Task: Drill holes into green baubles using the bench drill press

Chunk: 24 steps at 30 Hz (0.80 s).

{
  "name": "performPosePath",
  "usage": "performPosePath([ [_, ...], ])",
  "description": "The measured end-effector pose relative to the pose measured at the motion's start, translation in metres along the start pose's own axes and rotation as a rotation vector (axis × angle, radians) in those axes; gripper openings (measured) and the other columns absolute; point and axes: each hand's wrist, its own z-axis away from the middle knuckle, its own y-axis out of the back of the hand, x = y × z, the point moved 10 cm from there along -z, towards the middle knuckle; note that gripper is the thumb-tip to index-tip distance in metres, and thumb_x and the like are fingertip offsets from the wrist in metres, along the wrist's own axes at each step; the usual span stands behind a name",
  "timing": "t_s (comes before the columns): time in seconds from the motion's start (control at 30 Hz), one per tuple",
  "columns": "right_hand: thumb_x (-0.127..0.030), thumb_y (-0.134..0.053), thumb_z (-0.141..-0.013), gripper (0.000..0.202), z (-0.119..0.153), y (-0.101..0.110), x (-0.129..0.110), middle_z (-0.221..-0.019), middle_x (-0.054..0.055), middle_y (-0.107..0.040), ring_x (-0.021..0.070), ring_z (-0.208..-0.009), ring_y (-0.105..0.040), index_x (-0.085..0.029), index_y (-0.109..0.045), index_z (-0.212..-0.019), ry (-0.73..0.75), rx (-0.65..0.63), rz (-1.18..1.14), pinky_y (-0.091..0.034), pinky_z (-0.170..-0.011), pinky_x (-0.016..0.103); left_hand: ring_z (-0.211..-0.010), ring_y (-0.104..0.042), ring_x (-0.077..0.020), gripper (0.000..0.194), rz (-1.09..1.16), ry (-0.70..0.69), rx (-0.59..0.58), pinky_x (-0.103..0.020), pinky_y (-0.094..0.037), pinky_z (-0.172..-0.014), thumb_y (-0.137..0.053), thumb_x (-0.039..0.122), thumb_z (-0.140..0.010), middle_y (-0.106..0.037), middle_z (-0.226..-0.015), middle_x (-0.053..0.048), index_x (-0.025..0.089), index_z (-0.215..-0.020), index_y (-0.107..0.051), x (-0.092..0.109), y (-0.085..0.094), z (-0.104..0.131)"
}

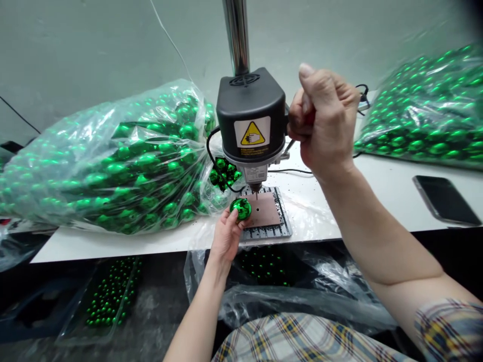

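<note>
My left hand [227,232] grips a shiny green ball [240,208] between thumb and fingers. It is at the left side of a brown board [269,213] with a small dark hole, lying on the slotted grey base [286,226]. Above the board hangs the thin bit [257,196] of a black bench drill press [251,105] with a yellow warning label. Raised at the drill's right side, my right hand [326,113] is closed around its feed handle; a bit of red shows between the fingers.
A big clear bag of green balls [124,176] lies left, its mouth towards the drill. Another full bag [433,110] is at the right, behind a phone [447,200]. Below the white table's edge [113,244] are more balls in a clear bin [109,296] and plastic sheeting [302,304].
</note>
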Motion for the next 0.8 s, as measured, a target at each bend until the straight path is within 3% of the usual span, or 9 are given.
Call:
performPosePath([
  [0.1,-0.054,-0.066,-0.087,0.056,-0.001,-0.001,0.0,-0.045,-0.006,-0.033,0.0069,-0.038,-0.022,-0.022,-0.032,-0.056,0.006,-0.011,0.008,-0.017,-0.035,0.027,-0.105,-0.067,-0.0213,0.059,-0.205,-0.095,0.017,-0.035,-0.054,-0.092,-0.08,0.043,-0.073,-0.069,-0.12,-0.011,0.019,-0.123,-0.059,0.006,0.007,-0.007],
  [0.27,-0.058,-0.068,-0.083,0.058,-0.003,-0.001,0.0,-0.042,-0.007,-0.032,0.0061,-0.035,-0.02,-0.022,-0.032,-0.054,0.041,-0.007,-0.033,-0.012,-0.032,0.026,-0.107,-0.065,-0.0224,0.06,-0.548,-0.265,-0.046,-0.037,-0.053,-0.094,-0.079,0.036,-0.074,-0.064,-0.126,-0.012,0.019,-0.127,-0.057,0.016,-0.006,-0.014],
  [0.43,-0.069,-0.059,-0.083,0.061,-0.003,-0.001,0.003,-0.044,-0.007,-0.031,0.0059,-0.035,-0.022,-0.022,-0.029,-0.058,0.007,-0.025,0.06,-0.014,-0.032,0.025,-0.092,-0.066,-0.02,0.054,-0.662,-0.283,-0.058,-0.035,-0.054,-0.083,-0.082,0.032,-0.07,-0.068,-0.112,-0.011,0.017,-0.117,-0.06,0.015,-0.015,-0.025],
  [0.6,-0.067,-0.063,-0.082,0.061,-0.001,-0.001,-0.001,-0.044,-0.006,-0.033,0.0073,-0.037,-0.023,-0.022,-0.031,-0.056,-0.003,-0.011,0.051,-0.015,-0.032,0.026,-0.096,-0.064,-0.022,0.054,-0.784,-0.318,-0.084,-0.037,-0.051,-0.087,-0.083,0.029,-0.068,-0.069,-0.112,-0.011,0.018,-0.117,-0.064,0.013,-0.022,-0.031],
  [0.8,-0.064,-0.064,-0.083,0.059,-0.001,0.0,0.001,-0.046,-0.006,-0.033,0.0076,-0.037,-0.023,-0.022,-0.031,-0.056,-0.011,-0.004,0.056,-0.017,-0.032,0.025,-0.104,-0.061,-0.026,0.049,-0.846,-0.457,-0.098,-0.042,-0.048,-0.094,-0.084,0.032,-0.068,-0.067,-0.108,-0.009,0.021,-0.114,-0.069,0.019,-0.036,-0.034],
])
